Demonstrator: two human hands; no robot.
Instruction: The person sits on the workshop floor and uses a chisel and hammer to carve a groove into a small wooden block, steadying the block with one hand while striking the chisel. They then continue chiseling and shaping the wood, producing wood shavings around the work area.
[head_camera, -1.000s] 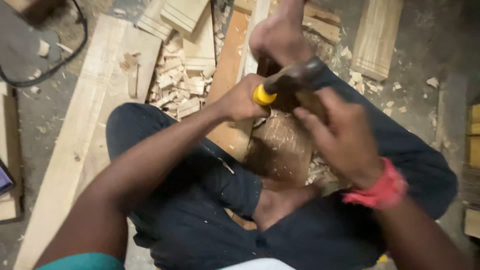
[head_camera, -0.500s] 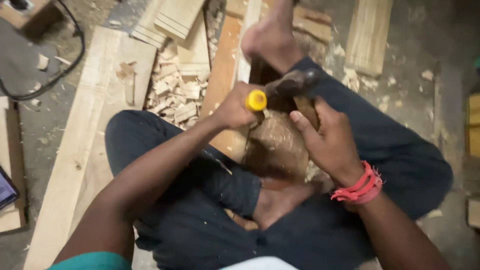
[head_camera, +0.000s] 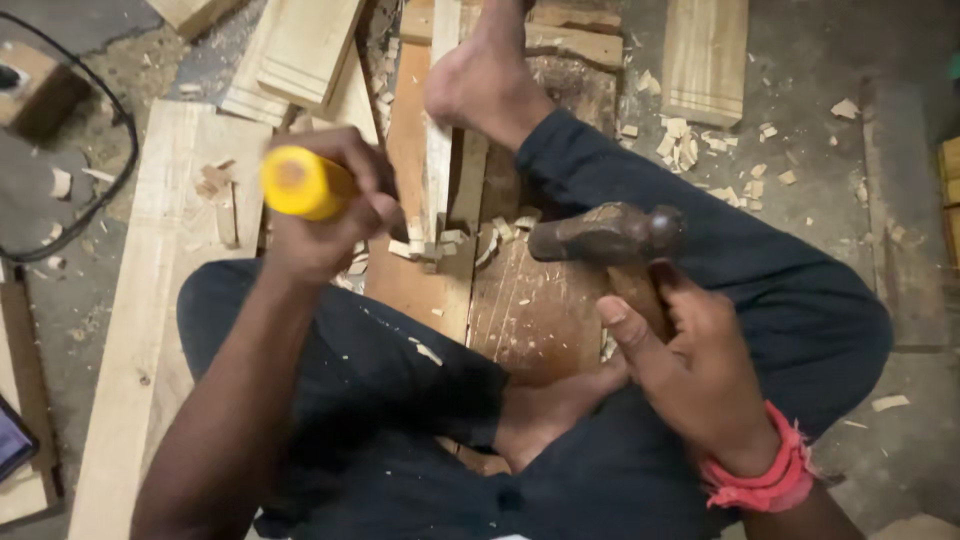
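Note:
My left hand is closed round a chisel with a yellow handle, held up at the left over the wood. My right hand, with a red thread band at the wrist, grips the wooden handle of a hammer whose dark metal head hangs over the brown board lying between my legs. A narrow pale strip of wood lies on that board, with small chips round it. My bare foot rests on the wood at the top; the other foot is tucked under by my lap.
Pale planks lie at the left, more boards at the top, and a short plank at the upper right. Wood chips are scattered on the grey floor. A black cable loops at the far left.
My left hand with the yellow-handled chisel has moved left, away from the hammer. The hammer head has drawn back to the right and no longer touches the chisel's end.

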